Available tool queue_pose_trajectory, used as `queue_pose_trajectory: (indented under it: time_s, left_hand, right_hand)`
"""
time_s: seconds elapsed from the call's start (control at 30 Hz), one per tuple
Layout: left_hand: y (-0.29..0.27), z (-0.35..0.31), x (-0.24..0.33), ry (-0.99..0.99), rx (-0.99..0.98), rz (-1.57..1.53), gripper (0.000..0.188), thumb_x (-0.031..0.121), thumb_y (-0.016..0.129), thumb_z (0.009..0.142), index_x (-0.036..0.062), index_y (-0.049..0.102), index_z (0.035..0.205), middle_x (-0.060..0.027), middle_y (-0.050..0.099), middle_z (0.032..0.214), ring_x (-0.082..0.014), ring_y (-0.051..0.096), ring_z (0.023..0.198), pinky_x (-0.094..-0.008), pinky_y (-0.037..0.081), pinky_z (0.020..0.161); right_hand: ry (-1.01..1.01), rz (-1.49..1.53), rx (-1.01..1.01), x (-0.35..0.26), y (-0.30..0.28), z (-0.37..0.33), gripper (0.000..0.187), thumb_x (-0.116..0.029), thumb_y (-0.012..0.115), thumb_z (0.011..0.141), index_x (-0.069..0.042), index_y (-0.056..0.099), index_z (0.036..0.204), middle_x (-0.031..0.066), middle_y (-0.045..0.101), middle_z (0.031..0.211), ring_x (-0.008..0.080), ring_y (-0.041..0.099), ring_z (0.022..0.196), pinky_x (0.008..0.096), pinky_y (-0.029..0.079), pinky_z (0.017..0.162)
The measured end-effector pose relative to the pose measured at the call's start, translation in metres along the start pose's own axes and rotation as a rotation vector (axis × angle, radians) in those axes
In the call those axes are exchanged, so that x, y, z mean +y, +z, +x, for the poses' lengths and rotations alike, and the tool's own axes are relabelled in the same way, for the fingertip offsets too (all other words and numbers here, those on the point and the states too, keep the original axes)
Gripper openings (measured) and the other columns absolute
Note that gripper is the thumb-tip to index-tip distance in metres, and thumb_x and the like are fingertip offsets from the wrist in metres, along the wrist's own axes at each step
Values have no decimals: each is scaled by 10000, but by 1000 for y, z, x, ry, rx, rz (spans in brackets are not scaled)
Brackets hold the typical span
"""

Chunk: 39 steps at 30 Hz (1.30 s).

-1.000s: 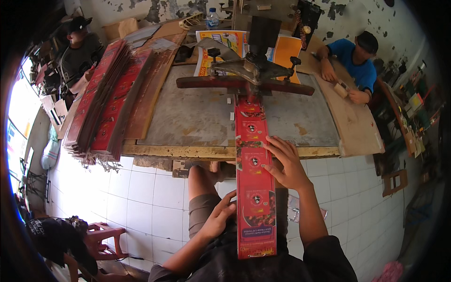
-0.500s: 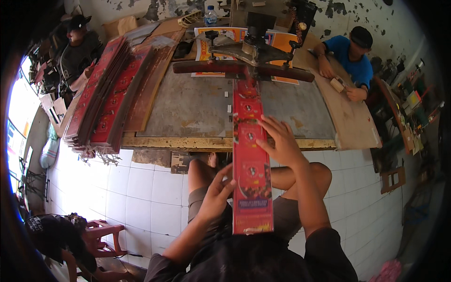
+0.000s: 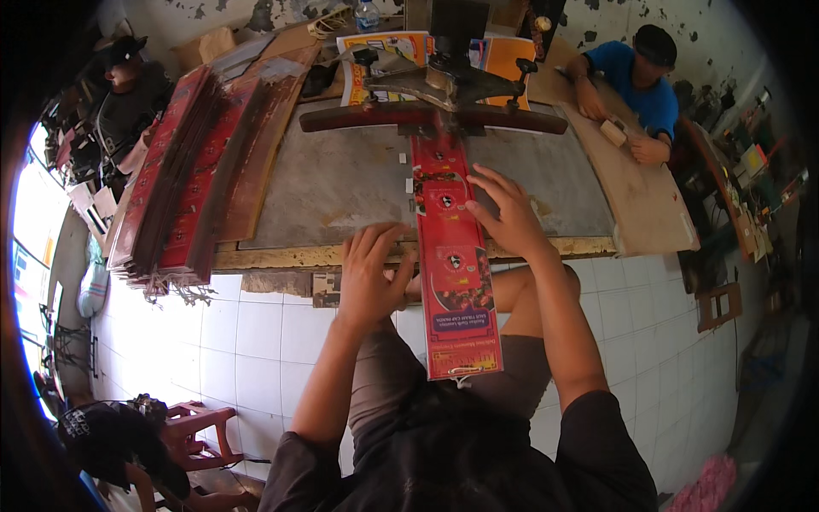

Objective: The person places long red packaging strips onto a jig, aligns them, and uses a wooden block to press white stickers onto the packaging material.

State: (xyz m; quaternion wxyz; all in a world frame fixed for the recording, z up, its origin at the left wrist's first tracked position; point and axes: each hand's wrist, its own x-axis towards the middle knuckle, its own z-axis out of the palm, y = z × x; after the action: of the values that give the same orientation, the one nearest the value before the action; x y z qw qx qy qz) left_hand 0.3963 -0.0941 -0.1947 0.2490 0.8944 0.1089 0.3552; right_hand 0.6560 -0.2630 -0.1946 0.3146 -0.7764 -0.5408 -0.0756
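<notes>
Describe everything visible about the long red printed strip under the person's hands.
The long red printed strip is a narrow, flat band, seemingly glossy printed packaging, with repeated dark picture panels and a yellow end panel. It runs from under the machine's dark crossbar, across the grey worktable, and overhangs above the person's lap. The right hand presses its right edge; the left hand meets its left edge.

place: workshop | signs: metal-topped workbench (image 3: 341,183); press (image 3: 435,94); stacked red printed strips (image 3: 171,188); seated co-workers
</notes>
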Motion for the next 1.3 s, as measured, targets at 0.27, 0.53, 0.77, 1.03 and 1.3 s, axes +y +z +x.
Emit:
queue_pose_trajectory:
  time_s: [0.27, 0.53, 0.77, 1.03, 1.3]
  left_hand:
    - [18, 19, -12, 132, -102, 180, 556, 336, 795, 933, 94, 712, 1427, -65, 660, 1568, -320, 573, 1480, -531, 417, 1210]
    - [16, 17, -13, 146, -133, 174, 563, 376, 819, 894, 104, 768, 1384, -59, 716, 1511, -318, 614, 1455, -541, 427, 1203]
    - [16, 17, -13, 146, -143, 168, 594, 464, 823, 894, 97, 775, 1358, -44, 715, 1503, -303, 617, 1445, -556, 426, 1212]
    - [17, 16, -13, 140, -134, 179, 609, 486, 826, 897, 97, 774, 1363, -37, 711, 1512, -290, 623, 1439, -549, 430, 1209]
    - [17, 16, -14, 132, -119, 176, 593, 448, 828, 889, 130, 772, 1387, -27, 713, 1520, -301, 637, 1430, -556, 445, 1192]
  right_hand:
    - [1, -8, 0, -12, -2, -12, 558, -392, 809, 1000, -81, 707, 1452, 114, 613, 1603, 331, 545, 1484, 477, 416, 1248]
    - [25, 14, -21, -14, -6, -11, 562, -397, 847, 963, -87, 721, 1415, 117, 631, 1577, 331, 540, 1501, 488, 420, 1245]
    - [31, 25, -15, -17, -8, -11, 536, -313, 885, 930, -106, 726, 1398, 110, 638, 1568, 350, 557, 1479, 490, 425, 1236]
    - [39, 43, -12, -14, -7, -11, 545, -343, 897, 916, -107, 731, 1379, 113, 638, 1555, 359, 569, 1456, 497, 439, 1228]
    - [51, 62, -26, -13, -5, -9, 545, -318, 902, 915, -101, 734, 1386, 100, 639, 1556, 359, 569, 1455, 498, 442, 1226]
